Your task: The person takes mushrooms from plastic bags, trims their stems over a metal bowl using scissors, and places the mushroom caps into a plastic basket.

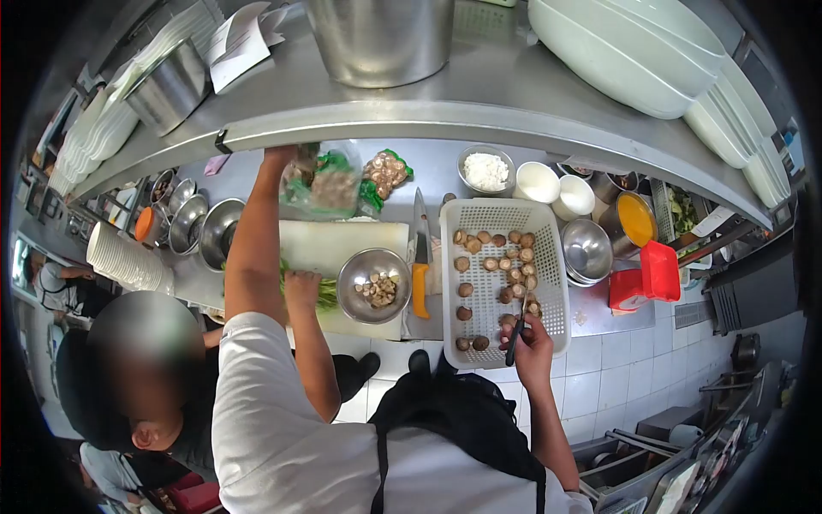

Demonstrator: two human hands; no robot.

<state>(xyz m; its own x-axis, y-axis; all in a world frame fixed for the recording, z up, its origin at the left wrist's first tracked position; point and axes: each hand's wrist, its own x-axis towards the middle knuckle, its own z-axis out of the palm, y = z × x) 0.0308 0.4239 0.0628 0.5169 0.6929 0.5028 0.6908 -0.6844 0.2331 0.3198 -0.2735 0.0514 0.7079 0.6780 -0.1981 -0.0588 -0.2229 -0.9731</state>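
Observation:
My left arm reaches forward past the cutting board [385,236]. My left hand [282,156] is at a clear plastic bag of brownish food [334,186], its fingers hidden at the shelf edge. My right hand [529,339] is closed on a small black-handled knife [515,342], over the near right part of a white perforated basket [452,283] of brown mushrooms [464,289]. A steel bowl [347,295] of cut pieces [377,291] stands on the board. Beside it, a co-worker's hand [301,287] rests on green stalks [326,293].
A large knife [420,257] with an orange handle lies between board and basket. A steel shelf [479,111] crosses above the far side, holding a pot [381,38]. Bowls of white food [486,171], a red container [659,270] and steel bowls [586,248] stand right. A co-worker [141,377] is left.

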